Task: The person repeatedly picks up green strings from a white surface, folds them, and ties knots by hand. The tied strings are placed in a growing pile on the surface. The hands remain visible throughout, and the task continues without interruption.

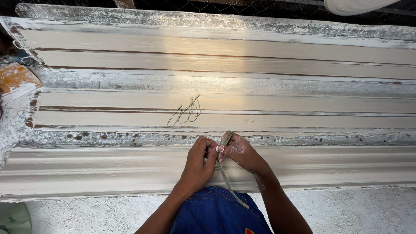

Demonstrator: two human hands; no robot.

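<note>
- The left hand and the right hand were close together in the near middle of the scene, with the fingertips touching.
- Both hands held a thin green strip, like a flat piece of leaf or fibre.
- The fingers of the left hand were curled shut, pinching the strip near its top part.
- The fingers of the right hand were bent and closed too, gripping the strip's top end between thumb and fingers.
- White dust or plaster was on the right hand and wrist.
- The top end of the strip stuck out a little above the hands, on the far side.
- The rest of the strip hung down towards the person, over the blue cloth on their lap, and ended a bit to the right.
- Just under the hands ran a long white moulding, going from left to right.
- Beyond it lay two long trays filled with smooth, pale, wet-looking plaster, one farther than the other.
- On the nearer tray, a little to the left of the hands and apart from them, lay a small bunch of thin fibre loops.
- The edges between the trays were rough and spotted with white.
- At the far left was an orange thing, partly covered in white.
- The floor near the person was grey and white and bumpy.
</note>
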